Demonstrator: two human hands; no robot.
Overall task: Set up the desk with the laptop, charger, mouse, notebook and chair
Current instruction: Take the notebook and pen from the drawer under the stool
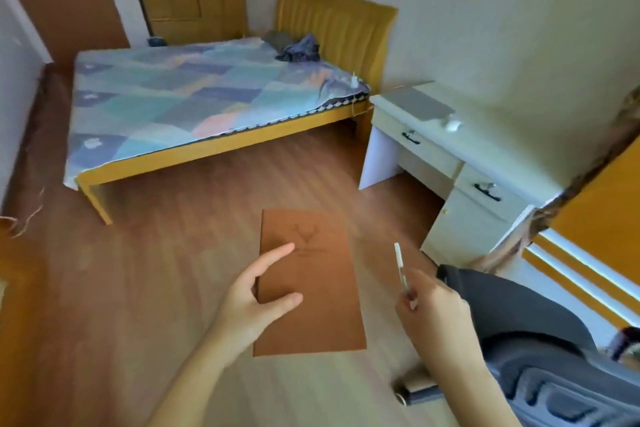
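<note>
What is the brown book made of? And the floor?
The notebook cover looks like matte kraft card or soft leather-like material: plain brown, with a faint stamped deer head. The floor looks like wood or wood-look laminate: long grainy planks with a slight sheen.

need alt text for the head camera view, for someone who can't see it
A person's left hand holds a brown notebook and the right hand pinches a pen above a wooden floor. Ahead, a closed laptop and a mouse lie on a white desk beside a bed.

Left hand [258, 291] grips a brown notebook [311, 284] by its left edge, right hand [431, 305] beside it pinching a pen [401, 267], desk [450, 163] well beyond.
</note>
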